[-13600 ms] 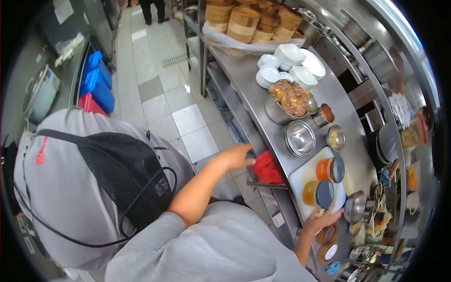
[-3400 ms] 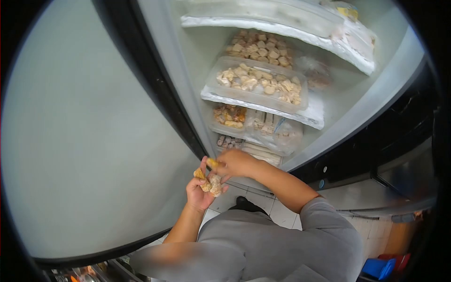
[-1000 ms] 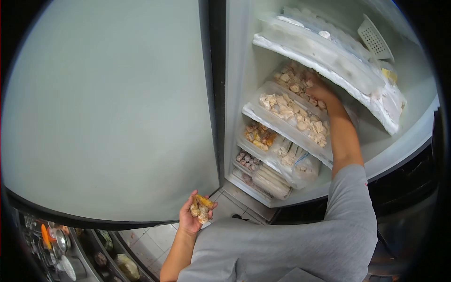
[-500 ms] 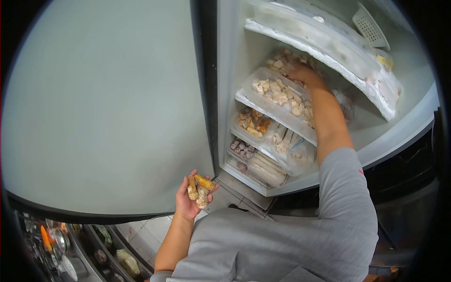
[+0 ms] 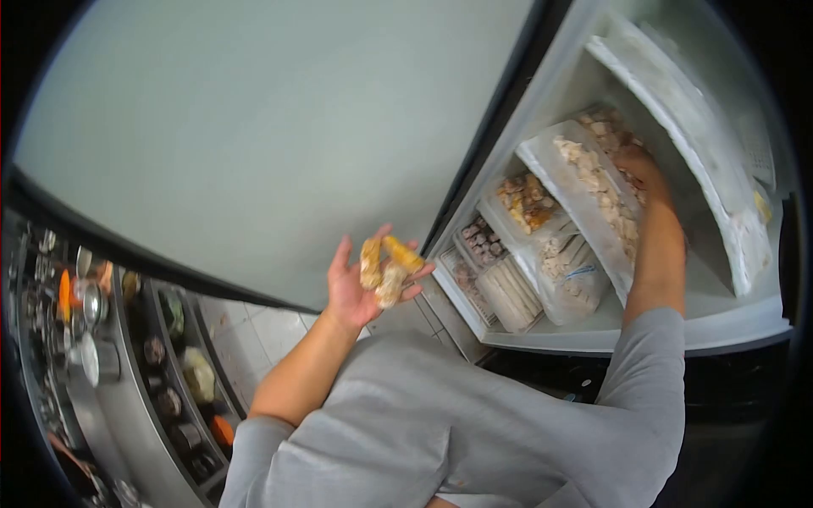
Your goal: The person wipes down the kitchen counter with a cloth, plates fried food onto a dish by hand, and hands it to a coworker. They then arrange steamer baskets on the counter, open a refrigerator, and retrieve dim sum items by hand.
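Note:
On the upturned palm of my left hand [image 5: 360, 292] rest several yellowish-brown frozen food pieces [image 5: 389, 267], with the fingers spread around them. My right hand [image 5: 639, 165] reaches into the freezer, over brownish frozen chunks [image 5: 605, 127] at the back of the upper food shelf. Its fingertips are hard to make out, so whether it holds a piece is unclear. Beside that arm, a clear tray of pale frozen pieces [image 5: 597, 182] sits on the frosted shelf. Lower down are a container of orange and brown pieces [image 5: 527, 203] and a plastic bag of pale food [image 5: 572, 275].
The large grey freezer door [image 5: 279, 144] stands open on the left. A frosted shelf [image 5: 677, 127] slopes above my right arm. Metal shelving [image 5: 140, 372] with a pot [image 5: 100, 360] and bagged items is at lower left, with floor tiles [image 5: 279, 334] beside it.
The view has turned, so the freezer appears tilted and farther right. My left hand with the pieces appears higher and its fingers are more spread. My right hand remains inside the freezer.

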Tool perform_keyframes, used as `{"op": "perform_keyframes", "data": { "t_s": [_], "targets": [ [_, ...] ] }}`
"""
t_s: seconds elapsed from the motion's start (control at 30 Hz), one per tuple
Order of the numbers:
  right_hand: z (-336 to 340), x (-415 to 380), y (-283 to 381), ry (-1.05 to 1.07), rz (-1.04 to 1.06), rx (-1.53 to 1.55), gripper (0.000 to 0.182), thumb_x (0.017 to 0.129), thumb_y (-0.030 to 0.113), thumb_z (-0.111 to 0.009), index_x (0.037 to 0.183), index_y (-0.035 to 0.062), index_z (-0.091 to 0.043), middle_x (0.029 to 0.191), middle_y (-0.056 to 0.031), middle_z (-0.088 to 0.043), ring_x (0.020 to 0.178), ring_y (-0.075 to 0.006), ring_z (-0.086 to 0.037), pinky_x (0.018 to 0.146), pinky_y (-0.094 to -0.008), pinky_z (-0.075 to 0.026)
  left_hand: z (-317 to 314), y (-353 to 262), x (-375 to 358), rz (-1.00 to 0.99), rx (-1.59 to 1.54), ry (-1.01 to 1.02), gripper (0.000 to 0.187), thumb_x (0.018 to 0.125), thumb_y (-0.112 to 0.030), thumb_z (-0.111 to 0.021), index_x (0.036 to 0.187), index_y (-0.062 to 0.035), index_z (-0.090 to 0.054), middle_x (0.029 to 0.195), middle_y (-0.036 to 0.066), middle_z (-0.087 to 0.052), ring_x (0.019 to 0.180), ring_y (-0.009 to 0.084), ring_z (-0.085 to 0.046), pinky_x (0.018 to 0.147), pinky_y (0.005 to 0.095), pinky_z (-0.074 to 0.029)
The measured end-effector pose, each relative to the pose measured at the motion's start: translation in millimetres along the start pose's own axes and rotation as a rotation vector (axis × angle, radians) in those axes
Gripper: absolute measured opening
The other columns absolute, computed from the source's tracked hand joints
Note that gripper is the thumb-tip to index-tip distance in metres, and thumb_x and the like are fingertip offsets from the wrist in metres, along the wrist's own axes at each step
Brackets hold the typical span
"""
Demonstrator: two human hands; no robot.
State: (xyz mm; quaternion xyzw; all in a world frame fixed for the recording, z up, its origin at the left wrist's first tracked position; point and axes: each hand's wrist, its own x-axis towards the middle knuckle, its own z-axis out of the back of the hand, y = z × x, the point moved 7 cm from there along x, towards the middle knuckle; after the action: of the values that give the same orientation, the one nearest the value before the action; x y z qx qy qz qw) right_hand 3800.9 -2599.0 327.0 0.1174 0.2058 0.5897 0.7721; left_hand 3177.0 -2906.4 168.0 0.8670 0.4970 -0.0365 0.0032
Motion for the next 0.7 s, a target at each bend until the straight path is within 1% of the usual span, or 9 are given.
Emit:
{"op": "perform_keyframes", "data": {
  "t_s": [0.1, 0.23, 0.3, 0.37, 0.43, 0.5, 0.57, 0.6, 0.7],
  "targets": [
    [0.7, -51.1, 26.3, -0.128, -0.023, 0.151, 0.047, 0.079, 0.036, -0.083, 0.113, 0.0074, -0.068, 0.076, -0.0010, -0.062, 0.051, -0.0119, -0.049, 0.043, -0.0325, -0.038, -14.8, 4.3, 4.2, 0.046, -0.015, 0.089, 0.074, 0.099, -0.075, -0.045, 0.157, -0.0295, -0.043, 0.156, 0.021, -0.042, 0.148, 0.0626, -0.029, 0.104, 0.0754, -0.048],
    [5.4, -69.2, 21.8, -0.334, -0.012, 0.334, 0.040, 0.082, 0.031, -0.081, 0.110, 0.0049, -0.069, 0.082, -0.0086, -0.069, 0.052, -0.0148, -0.054, 0.043, -0.0355, -0.039, -10.9, 7.8, 8.9, 0.113, 0.058, 0.037, 0.072, 0.097, -0.074, -0.052, 0.153, -0.0294, -0.049, 0.157, 0.020, -0.043, 0.148, 0.0618, -0.031, 0.104, 0.0777, -0.046],
    [8.3, -136.1, 81.7, -0.414, 0.166, 0.459, 0.040, 0.083, 0.028, -0.082, 0.113, 0.0052, -0.068, 0.095, -0.0075, -0.074, 0.070, -0.0130, -0.064, 0.057, -0.0312, -0.050, 0.2, 10.2, 14.9, 0.131, 0.165, -0.017, 0.071, 0.097, -0.072, -0.055, 0.153, -0.0294, -0.048, 0.156, 0.020, -0.044, 0.147, 0.0612, -0.033, 0.104, 0.0778, -0.046],
    [-2.1, -156.8, 95.2, -0.392, 0.305, 0.581, 0.052, 0.084, 0.025, -0.086, 0.128, 0.0076, -0.064, 0.105, -0.0039, -0.071, 0.071, -0.0108, -0.061, 0.055, -0.0270, -0.048, 4.9, 14.8, 21.1, 0.161, 0.205, -0.031, 0.072, 0.096, -0.072, -0.057, 0.153, -0.0298, -0.048, 0.156, 0.020, -0.044, 0.146, 0.0614, -0.035, 0.104, 0.0779, -0.046],
    [-45.6, -231.1, 158.8, -0.345, 0.519, 0.461, 0.043, 0.087, 0.022, -0.084, 0.124, 0.0089, -0.066, 0.104, -0.0026, -0.071, 0.084, -0.0125, -0.066, 0.072, -0.0280, -0.054, 6.2, 22.6, 31.6, 0.187, 0.248, -0.043, 0.072, 0.095, -0.072, -0.058, 0.153, -0.0303, -0.047, 0.155, 0.019, -0.045, 0.145, 0.0617, -0.037, 0.105, 0.0779, -0.046],
    [-105.8, -319.9, 236.6, -0.328, 0.644, 0.272, 0.036, 0.083, 0.016, -0.085, 0.115, 0.0105, -0.069, 0.106, -0.0007, -0.069, 0.103, -0.0163, -0.065, 0.091, -0.0331, -0.055, -3.0, 34.4, 35.9, 0.238, 0.203, 0.060, 0.078, 0.094, -0.075, -0.059, 0.155, -0.0290, -0.045, 0.156, 0.018, -0.046, 0.145, 0.0570, -0.040, 0.105, 0.0784, -0.045],
    [-181.8, -366.1, 280.6, -0.421, 0.926, 0.157, 0.052, 0.069, 0.025, -0.094, 0.112, 0.0100, -0.069, 0.117, -0.0087, -0.068, 0.111, -0.0284, -0.065, 0.100, -0.0439, -0.052, -25.4, 36.6, 26.4, 0.245, 0.187, 0.065, 0.081, 0.093, -0.072, -0.063, 0.156, -0.0261, -0.044, 0.152, 0.016, -0.050, 0.142, 0.0486, -0.047, 0.106, 0.0718, -0.048],
    [-227.8, -374.7, 285.8, -0.199, 0.812, 0.290, 0.055, 0.067, 0.025, -0.095, 0.114, 0.0106, -0.070, 0.122, -0.0154, -0.064, 0.114, -0.0374, -0.062, 0.100, -0.0463, -0.052, -30.2, 42.5, 26.3, 0.243, 0.177, 0.060, 0.083, 0.092, -0.070, -0.067, 0.156, -0.0232, -0.043, 0.149, 0.014, -0.053, 0.140, 0.0403, -0.053, 0.108, 0.0652, -0.051],
    [-294.8, -391.5, 293.3, -0.153, 0.711, 0.405, 0.052, 0.072, 0.029, -0.089, 0.119, 0.0151, -0.072, 0.131, -0.0214, -0.058, 0.115, -0.0413, -0.060, 0.105, -0.0494, -0.048, -4.2, 46.6, 46.8, 0.091, 0.377, 0.020, 0.084, 0.092, -0.063, -0.072, 0.156, -0.0181, -0.043, 0.151, 0.011, -0.054, 0.139, 0.0295, -0.054, 0.116, 0.0505, -0.048]
  ]
}}
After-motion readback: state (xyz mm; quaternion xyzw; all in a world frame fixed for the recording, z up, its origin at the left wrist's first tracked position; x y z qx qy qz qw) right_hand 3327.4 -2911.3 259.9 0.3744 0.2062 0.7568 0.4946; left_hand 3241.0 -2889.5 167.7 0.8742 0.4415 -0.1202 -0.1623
